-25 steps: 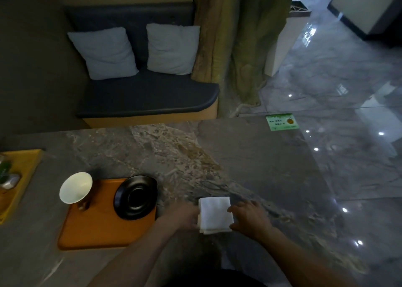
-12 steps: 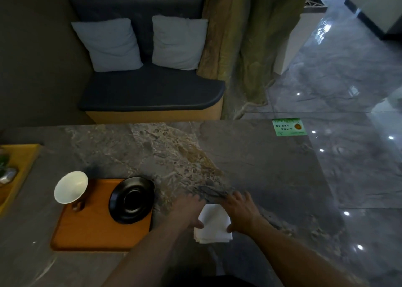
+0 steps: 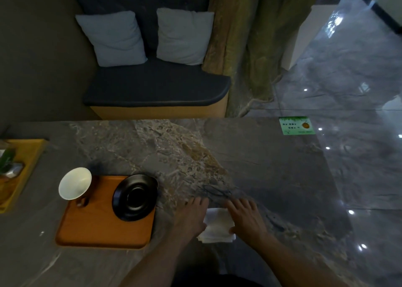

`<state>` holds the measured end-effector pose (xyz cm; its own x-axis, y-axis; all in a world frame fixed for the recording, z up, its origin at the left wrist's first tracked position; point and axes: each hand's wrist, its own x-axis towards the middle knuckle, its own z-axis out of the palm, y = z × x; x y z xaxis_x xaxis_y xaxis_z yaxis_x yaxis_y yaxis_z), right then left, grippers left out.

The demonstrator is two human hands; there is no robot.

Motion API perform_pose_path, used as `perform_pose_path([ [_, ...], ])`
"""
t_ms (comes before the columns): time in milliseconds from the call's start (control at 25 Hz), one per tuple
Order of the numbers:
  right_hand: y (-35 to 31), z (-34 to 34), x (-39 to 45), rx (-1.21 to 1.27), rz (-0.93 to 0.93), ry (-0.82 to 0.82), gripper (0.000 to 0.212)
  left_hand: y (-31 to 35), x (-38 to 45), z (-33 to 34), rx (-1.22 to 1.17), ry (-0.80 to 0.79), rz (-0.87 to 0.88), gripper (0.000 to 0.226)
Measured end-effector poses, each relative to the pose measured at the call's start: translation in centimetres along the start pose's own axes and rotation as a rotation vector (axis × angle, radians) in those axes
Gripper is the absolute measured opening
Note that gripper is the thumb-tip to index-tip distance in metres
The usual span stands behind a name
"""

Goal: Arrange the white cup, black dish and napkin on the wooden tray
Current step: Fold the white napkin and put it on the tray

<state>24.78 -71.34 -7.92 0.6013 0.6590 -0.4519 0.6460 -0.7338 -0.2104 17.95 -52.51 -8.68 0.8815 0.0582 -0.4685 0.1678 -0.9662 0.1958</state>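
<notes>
Now the folded white napkin [image 3: 217, 225] is seen on the grey marble table [image 3: 272, 167], just to the right of the wooden tray [image 3: 97, 228] and not touching it. Both hands are laid flat on the napkin with the fingers stretched out: the left hand [image 3: 192, 216] is pressed on its left edge and the right hand [image 3: 245, 218] on its right edge. Nothing is gripped by either hand; the palms are open and only rest on the paper.

On the tray, the black dish [image 3: 134, 197] is placed at the far right corner, and its rim is passed a little over the tray's edge. The white cup [image 3: 75, 186] is found at the far left corner of the tray, tilted, with its mouth turned toward the camera. The near half of the tray is bare.

Far to the left of the tray, a yellow tray [image 3: 26, 156] is partly seen at the table's edge. Beyond the table, a dark bench [image 3: 156, 86] with two grey cushions [image 3: 113, 38] is visible.
</notes>
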Motion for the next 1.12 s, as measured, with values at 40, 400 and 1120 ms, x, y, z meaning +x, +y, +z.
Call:
perform_pose_path([
  [40, -0.2, 0.3, -0.5, 0.032, 0.014, 0.017, 0.073, 0.1, -0.4, 0.4, -0.053, 0.014, -0.025, 0.052],
  [400, -2.7, 1.5, -4.3, 0.773, 0.247, 0.228, 0.028, 1.2, -5.4, 1.5, -0.756, 0.129, -0.241, 0.024],
  [1120, -9.3, -2.8, -6.0, 1.439, 0.067, 0.197, 0.034, -2.6, -15.4, -4.1, -1.862, 0.190, -0.369, 0.027],
])
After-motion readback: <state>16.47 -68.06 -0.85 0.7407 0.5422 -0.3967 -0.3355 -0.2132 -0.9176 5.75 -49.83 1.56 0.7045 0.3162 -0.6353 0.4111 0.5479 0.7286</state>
